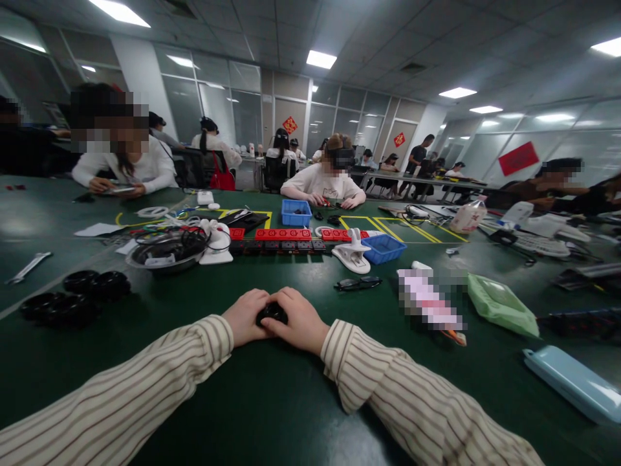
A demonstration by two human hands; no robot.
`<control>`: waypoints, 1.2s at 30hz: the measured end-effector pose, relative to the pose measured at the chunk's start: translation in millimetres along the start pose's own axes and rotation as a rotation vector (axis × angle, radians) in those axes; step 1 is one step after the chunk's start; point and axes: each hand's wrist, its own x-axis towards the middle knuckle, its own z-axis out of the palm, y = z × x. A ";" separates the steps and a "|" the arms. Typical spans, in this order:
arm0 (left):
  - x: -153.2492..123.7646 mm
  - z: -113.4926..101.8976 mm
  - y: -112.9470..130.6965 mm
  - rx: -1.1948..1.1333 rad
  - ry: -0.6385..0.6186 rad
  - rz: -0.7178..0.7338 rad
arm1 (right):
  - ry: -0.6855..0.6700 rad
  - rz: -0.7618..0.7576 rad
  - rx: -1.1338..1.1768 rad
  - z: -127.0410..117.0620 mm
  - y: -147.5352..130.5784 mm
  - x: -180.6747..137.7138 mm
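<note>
My left hand (246, 316) and my right hand (301, 320) meet at the middle of the green table (272, 401). Both close together round a small black part (272, 314), which shows only between the fingers. Striped sleeves cover both forearms. Beyond the hands lie a pair of black glasses (358, 283), a white clip-like tool (352, 253) and rows of red and black parts (281, 239).
A metal bowl (167, 252) with cables stands at left, black round trays (72, 298) and a wrench (28, 266) nearer the left edge. Blue bins (384, 248), a green pouch (499, 304) and a light-blue case (572, 382) lie at right. Other people sit across the table.
</note>
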 end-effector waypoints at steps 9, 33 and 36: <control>-3.8 -0.5 -4.8 -0.025 -0.012 0.014 | 0.012 -0.013 0.031 0.9 -0.6 -2.3; -10.4 0.2 -4.4 -0.020 0.014 0.038 | 0.047 0.020 0.031 6.9 -4.9 -9.8; -10.4 0.1 -4.6 -0.019 0.010 0.038 | 0.044 0.022 0.026 7.2 -6.3 -10.0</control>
